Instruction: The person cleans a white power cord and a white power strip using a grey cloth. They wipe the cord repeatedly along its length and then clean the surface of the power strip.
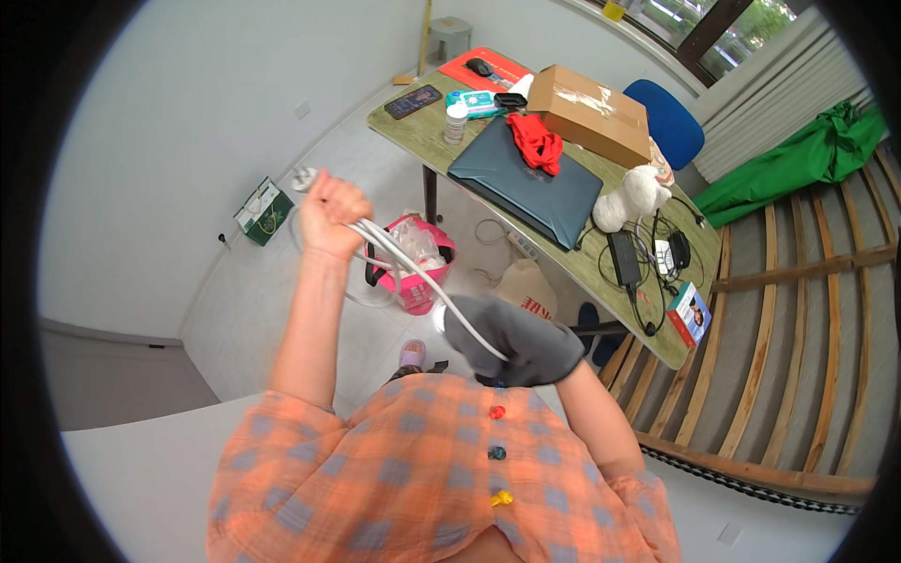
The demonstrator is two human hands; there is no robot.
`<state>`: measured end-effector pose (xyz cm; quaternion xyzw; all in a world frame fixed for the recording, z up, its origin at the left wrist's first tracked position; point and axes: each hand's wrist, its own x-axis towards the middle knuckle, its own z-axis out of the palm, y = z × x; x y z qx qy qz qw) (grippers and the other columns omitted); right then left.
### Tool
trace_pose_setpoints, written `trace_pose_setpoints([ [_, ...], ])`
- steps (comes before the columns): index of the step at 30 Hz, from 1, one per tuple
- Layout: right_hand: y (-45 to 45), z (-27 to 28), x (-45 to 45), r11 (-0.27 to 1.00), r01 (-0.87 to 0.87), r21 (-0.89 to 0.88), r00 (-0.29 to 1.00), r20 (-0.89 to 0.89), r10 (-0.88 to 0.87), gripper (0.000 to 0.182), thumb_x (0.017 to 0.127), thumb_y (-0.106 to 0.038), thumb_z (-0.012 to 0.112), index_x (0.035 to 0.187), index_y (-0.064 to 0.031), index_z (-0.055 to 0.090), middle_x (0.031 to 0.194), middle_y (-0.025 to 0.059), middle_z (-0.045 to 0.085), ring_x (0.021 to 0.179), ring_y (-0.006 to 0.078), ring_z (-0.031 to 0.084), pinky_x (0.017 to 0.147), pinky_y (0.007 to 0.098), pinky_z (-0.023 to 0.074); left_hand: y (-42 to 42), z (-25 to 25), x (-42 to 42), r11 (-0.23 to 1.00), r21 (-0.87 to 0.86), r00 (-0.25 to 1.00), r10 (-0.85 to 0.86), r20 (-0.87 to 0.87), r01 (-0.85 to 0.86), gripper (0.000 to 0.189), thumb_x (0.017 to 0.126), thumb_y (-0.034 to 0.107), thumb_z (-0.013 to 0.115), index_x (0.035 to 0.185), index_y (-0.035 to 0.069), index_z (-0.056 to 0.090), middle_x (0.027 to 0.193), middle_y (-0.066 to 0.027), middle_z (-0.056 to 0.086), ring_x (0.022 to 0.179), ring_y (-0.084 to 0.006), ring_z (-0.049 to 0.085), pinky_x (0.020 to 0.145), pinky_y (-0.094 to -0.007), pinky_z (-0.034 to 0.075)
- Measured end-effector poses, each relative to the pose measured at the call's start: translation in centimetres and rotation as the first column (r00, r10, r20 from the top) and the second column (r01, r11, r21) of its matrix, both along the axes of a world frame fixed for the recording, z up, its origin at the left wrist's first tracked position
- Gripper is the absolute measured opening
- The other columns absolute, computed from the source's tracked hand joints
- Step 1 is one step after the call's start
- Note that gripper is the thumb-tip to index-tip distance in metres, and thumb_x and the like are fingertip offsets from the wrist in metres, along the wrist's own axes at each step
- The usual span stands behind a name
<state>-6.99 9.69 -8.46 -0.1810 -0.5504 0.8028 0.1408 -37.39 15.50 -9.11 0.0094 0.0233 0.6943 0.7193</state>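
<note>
My left hand (332,214) is raised at the left, its fingers closed around a white electrical cable (415,267). A plug (304,179) sticks out above the fist, and a loop of cable hangs below it. The cable runs down to the right across a dark grey cloth-like covering (507,334). That covering hides my right hand, with only the wrist (571,373) showing, and it is blurred. Whether the right fingers grip the cable cannot be seen. A bright white spot (439,318) shows at the covering's left edge.
Ahead stands a green table (676,345) with a closed laptop (524,179), red cloth (536,144), cardboard box (591,116), white plush toy (633,197), black power adapter (624,259) and phone (413,102). A pink bag (420,288) and power strip (522,245) lie below; a slatted bed frame (767,331) is right.
</note>
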Motion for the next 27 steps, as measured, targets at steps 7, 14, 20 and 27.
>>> trace_pose_setpoints([
  [7, 3.0, -1.5, -7.0, 0.163, 0.188, 0.968, 0.925, -0.119, -0.36, 0.028, 0.066, -0.003, 0.064, 0.089, -0.0013, 0.049, 0.081, 0.0107, 0.042, 0.077, 0.0308, 0.046, 0.067, 0.0348, 0.0405, -1.3, -0.5, 4.0, 0.986, -0.139, 0.996, -0.093, -0.006, 0.092, 0.044, 0.097, 0.03, 0.035, 0.056, 0.014, 0.032, 0.045, 0.0039, 0.024, 0.037, -0.0092, 0.022, 0.039, -0.0251, 0.02],
  [14, 0.4, -0.8, -1.4, 0.428, 0.213, 0.878, 0.956, -0.096, -0.277, 0.009, 0.076, -0.004, 0.057, 0.082, 0.0007, 0.053, 0.081, 0.0137, 0.051, 0.074, 0.0283, 0.048, 0.064, 0.0361, 0.0395, -0.2, -1.3, -4.0, 0.975, -0.217, 0.982, 0.004, -0.189, -0.045, 0.044, 0.097, 0.031, 0.035, 0.056, 0.015, 0.031, 0.046, 0.0045, 0.023, 0.037, -0.0089, 0.021, 0.039, -0.0251, 0.019],
  [20, -1.9, -4.8, 9.3, 0.351, -0.141, 0.926, 0.83, 0.304, -0.467, 0.015, 0.078, -0.007, 0.062, 0.086, -0.0002, 0.052, 0.086, 0.014, 0.053, 0.081, 0.0259, 0.053, 0.065, 0.0307, 0.0428, -1.2, -2.2, -12.5, 0.885, -0.329, 0.921, 0.227, -0.315, -0.331, 0.044, 0.097, 0.031, 0.035, 0.057, 0.015, 0.03, 0.046, 0.0043, 0.022, 0.037, -0.0093, 0.018, 0.038, -0.0249, 0.018],
  [27, -2.2, -4.4, 12.3, 0.759, 0.006, 0.651, 0.717, 0.526, -0.457, 0.014, 0.064, -0.003, 0.057, 0.076, -0.0066, 0.052, 0.085, 0.0154, 0.051, 0.08, 0.0363, 0.05, 0.066, 0.0405, 0.043, -2.6, -1.8, -13.0, 0.979, -0.184, 0.82, -0.031, -0.572, -0.091, 0.043, 0.097, 0.032, 0.042, 0.058, 0.016, 0.032, 0.046, 0.0072, 0.021, 0.036, -0.005, 0.017, 0.034, -0.0211, 0.014],
])
